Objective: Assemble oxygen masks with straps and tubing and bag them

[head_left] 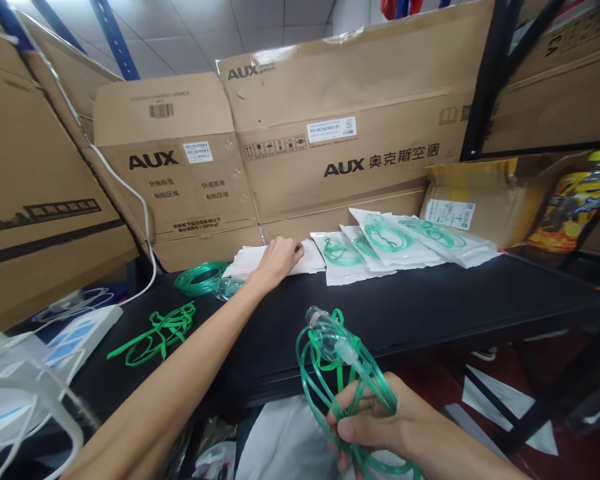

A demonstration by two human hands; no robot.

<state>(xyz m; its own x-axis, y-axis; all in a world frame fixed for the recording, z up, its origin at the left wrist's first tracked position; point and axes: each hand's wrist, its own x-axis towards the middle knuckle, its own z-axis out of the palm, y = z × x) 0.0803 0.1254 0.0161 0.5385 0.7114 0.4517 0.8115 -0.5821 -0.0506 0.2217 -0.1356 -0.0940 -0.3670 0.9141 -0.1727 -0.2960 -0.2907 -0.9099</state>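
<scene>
My right hand is closed round a coil of green tubing, held in front of the table's near edge. A clear mask with a green strap rests at the top of that coil. Farther back, my left hand lies on a stack of white pouches, its fingers curled at the pouches; whether they grip one is hard to see. Left of the stack are another coil of green tubing and a clear mask, partly behind my left forearm.
Filled pouches lie at the back right beside a brown package and a bottle. Green straps lie on the black table. White cables and a power strip are at left; large cartons stand behind.
</scene>
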